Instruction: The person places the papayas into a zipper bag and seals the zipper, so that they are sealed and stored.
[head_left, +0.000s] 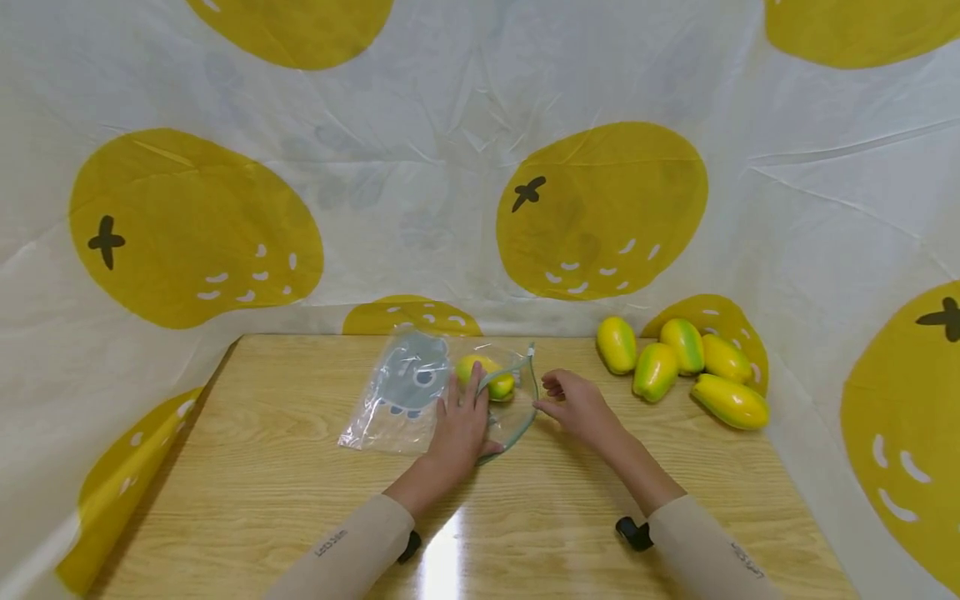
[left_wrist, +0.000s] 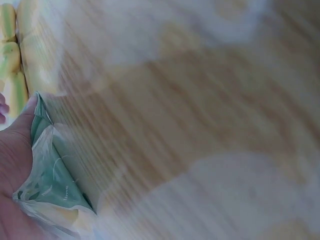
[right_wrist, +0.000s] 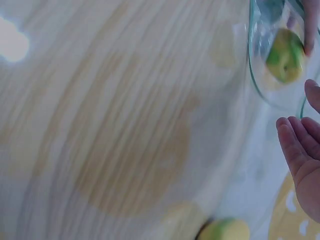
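Note:
A clear plastic zip bag with a grey-blue cartoon print and a green-edged mouth lies on the table, its mouth bowed apart towards the right. Inside it, close to the mouth, is a yellow-green mango. My left hand rests over the bag with fingers extended, one reaching onto the mango; its thumb lies by the green edge. Part of the mango is hidden under those fingers. Just right of the mouth is my right hand, its thumb near the rim. Nothing shows between its thumb and loosely bent fingers.
Several more yellow-green mangoes lie grouped at the back right of the wooden table. Behind and beside the table hangs a white cloth with big yellow fruit prints.

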